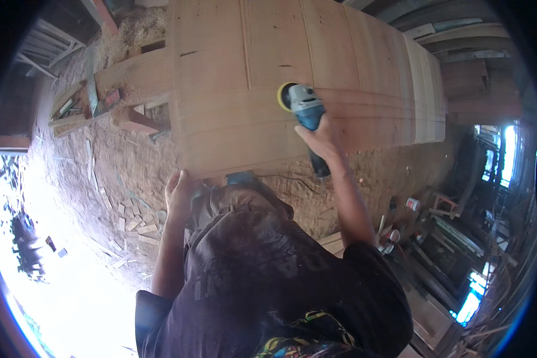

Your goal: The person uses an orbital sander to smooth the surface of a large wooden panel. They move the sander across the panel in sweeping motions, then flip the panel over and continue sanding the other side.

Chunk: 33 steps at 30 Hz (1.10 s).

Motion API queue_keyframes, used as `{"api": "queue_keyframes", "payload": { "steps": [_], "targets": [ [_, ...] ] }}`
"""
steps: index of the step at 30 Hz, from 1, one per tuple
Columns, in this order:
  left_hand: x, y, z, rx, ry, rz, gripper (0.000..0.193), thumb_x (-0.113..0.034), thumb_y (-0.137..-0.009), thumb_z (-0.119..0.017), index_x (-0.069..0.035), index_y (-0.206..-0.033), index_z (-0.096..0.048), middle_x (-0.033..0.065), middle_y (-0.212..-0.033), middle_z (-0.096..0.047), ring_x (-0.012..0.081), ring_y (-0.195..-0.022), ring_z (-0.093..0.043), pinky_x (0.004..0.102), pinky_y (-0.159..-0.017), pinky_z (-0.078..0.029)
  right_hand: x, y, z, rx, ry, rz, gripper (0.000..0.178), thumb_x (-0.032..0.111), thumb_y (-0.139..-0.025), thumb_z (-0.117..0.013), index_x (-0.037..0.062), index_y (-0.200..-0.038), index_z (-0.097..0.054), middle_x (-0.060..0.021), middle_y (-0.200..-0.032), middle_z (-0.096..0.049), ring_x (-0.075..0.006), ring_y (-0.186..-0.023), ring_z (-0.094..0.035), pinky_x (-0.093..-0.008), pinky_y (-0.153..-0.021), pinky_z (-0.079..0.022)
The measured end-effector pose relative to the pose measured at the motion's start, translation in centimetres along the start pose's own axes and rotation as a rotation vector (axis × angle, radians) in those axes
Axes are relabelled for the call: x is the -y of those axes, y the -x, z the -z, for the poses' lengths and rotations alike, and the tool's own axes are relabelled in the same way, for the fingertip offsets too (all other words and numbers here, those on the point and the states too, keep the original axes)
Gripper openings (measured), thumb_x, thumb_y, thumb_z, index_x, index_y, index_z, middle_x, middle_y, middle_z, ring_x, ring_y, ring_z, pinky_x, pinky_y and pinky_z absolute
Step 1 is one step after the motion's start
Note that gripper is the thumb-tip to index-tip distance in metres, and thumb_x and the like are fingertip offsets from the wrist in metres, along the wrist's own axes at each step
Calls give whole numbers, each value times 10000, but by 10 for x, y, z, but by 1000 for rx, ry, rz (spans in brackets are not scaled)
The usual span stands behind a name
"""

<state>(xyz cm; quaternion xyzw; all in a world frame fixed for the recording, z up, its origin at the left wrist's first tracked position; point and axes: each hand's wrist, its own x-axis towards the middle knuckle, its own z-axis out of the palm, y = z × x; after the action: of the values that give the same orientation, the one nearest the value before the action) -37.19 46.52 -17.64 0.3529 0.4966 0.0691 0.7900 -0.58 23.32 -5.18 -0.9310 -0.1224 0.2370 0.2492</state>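
Observation:
A large wooden door panel lies flat in front of me, stretching away from my body. My right hand grips a teal and grey angle grinder. Its yellow sanding disc rests on the panel's surface near the middle. The grinder's dark cord end sticks out below my wrist. My left hand presses on the near left corner of the panel, fingers curled over its edge, holding nothing else.
Sawdust covers the floor, with wood offcuts scattered at the left. A timber frame and planks lie at the far left. Stacked boards and small cans stand at the right. Bright daylight floods the lower left.

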Motion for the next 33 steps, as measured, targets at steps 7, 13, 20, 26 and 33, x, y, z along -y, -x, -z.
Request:
{"api": "queue_keyframes", "payload": {
  "steps": [7,13,20,26,33],
  "targets": [
    [2,-8,4,-34,-17,-43,416,-326,-1189,-630,41,-1381,-663,135,-1266,-758,222,-1166,-745,398,-1008,-614,-110,-26,100,-156,-54,-274,627,413,-798,-935,-5,-1215,-721,-167,-1077,-791,-290,-973,-782,-461,-873,-612],
    [18,-21,20,-41,45,-70,410,-337,-1184,-641,28,-1367,-675,132,-1291,-753,240,-1193,-742,435,-1070,-602,-49,-11,32,-60,-108,-49,566,364,-814,-912,37,-1229,-707,-125,-1042,-777,-251,-955,-770,-454,-864,-609],
    [11,-10,-6,-56,50,-65,354,-322,-1178,-662,-17,-1355,-695,76,-1241,-767,188,-1125,-745,389,-971,-624,112,-2,-112,195,136,310,552,308,-857,-796,-50,-1259,-676,-360,-1138,-759,-520,-1100,-766,-575,-942,-623],
    [19,-10,5,-105,-16,-82,364,-342,-1187,-638,-28,-1361,-699,75,-1242,-768,182,-1141,-737,398,-988,-613,35,-23,-35,106,-107,169,506,282,-821,-850,7,-1218,-699,-249,-1098,-788,-389,-1054,-797,-509,-897,-612],
    [13,-11,19,-105,-28,-62,410,-351,-1188,-633,9,-1381,-672,98,-1254,-764,205,-1168,-740,422,-1026,-604,-90,-42,82,-138,-20,-86,673,399,-786,-877,-4,-1301,-715,-212,-1117,-791,-353,-1049,-794,-491,-938,-609]
  ]
}}
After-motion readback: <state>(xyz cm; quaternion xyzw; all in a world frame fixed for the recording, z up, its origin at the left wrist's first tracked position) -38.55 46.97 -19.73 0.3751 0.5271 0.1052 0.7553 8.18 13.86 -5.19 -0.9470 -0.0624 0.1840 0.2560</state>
